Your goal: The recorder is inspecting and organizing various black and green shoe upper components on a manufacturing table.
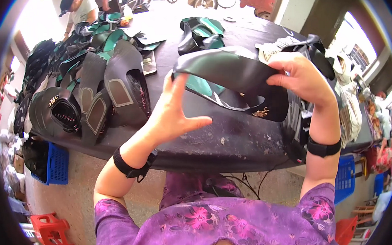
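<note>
A black shoe upper with a gold mark near its right end is raised above the table, stretched between my two hands. My right hand pinches its upper right edge between thumb and fingers. At the left end, the fingers of my left hand grip the edge, their tips partly hidden, while the thumb sticks out apart. Behind the held piece, part of a green-lined upper shows. Farther back on the table lies a small stack of black and green uppers.
A large pile of black shoe uppers covers the left of the dark table. Light fabric pieces are stacked at the right. Blue crates and a red stool stand on the floor. Another person is at the far left.
</note>
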### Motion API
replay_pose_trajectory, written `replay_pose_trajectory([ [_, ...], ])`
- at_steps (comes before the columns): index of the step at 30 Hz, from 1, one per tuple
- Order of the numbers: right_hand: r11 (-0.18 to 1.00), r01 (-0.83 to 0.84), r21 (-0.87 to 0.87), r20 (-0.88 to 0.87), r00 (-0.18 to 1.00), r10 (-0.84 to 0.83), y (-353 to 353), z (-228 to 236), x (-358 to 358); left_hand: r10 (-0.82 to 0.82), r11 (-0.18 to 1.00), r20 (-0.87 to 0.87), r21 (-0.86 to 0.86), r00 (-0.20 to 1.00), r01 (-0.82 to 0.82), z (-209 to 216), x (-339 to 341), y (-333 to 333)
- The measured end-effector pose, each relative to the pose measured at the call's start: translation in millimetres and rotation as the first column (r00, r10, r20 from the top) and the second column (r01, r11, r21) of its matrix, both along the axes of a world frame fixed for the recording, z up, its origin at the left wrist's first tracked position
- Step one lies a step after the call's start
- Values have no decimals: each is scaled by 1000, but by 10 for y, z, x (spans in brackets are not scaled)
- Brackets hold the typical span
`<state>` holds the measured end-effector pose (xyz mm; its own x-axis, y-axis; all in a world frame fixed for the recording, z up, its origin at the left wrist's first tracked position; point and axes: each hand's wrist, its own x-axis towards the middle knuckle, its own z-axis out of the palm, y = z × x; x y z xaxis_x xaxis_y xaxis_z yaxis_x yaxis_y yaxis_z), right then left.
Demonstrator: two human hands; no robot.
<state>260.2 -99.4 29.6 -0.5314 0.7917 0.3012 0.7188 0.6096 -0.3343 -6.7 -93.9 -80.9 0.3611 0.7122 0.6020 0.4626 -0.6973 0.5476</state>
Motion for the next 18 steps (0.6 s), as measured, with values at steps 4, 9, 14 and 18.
replay_pose_trajectory([
  [4, 988, 48, 145, 63, 996, -58, 90, -21, 17, -106, 971, 295, -176, 950, 163, -125, -22, 2],
  [9, 862, 42, 505, -91, 996, 5, 347, -395, -271, 126, 553, 692, -644, 711, 529, -364, 15, -461],
  [14, 890, 82, 449, -156, 988, -13, 127, -446, -367, 396, 373, 800, -588, 450, 717, -495, -158, -671],
  [18, 913, 165, 374, -137, 983, -121, -182, -531, -124, 214, 326, 720, -690, 661, 646, -331, -179, -744],
])
